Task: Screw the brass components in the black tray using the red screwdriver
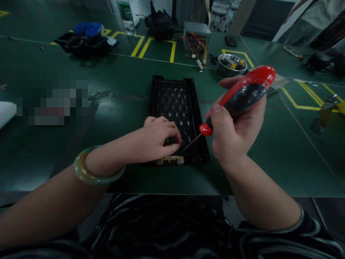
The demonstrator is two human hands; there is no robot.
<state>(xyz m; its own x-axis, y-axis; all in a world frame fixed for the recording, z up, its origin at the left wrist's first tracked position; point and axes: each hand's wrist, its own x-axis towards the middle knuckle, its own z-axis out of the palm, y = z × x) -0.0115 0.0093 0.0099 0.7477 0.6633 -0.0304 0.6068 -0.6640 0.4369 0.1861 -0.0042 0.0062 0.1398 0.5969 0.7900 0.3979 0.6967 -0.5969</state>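
Observation:
My right hand [237, 126] is wrapped round a screwdriver [246, 90] with a red and black handle. Its thin shaft slants down to the left, and the tip is close to a small circuit board [170, 160] at the near end of a black plastic casing [198, 118]. Over that same near end rests my left hand [161, 138], its fingers curled downward and the thumb near the fingertips. Whatever lies between those fingers is hidden. The open casing has a patterned inner floor with rows of small light marks.
Behind the casing stand a metal power supply [198, 32] with coloured cables and a steel bowl [231, 68] of tools. A black tray [78, 45] holding blue items sits far left, with a plastic bottle [126, 18] nearby. The green table's [121, 90] front edge runs before me.

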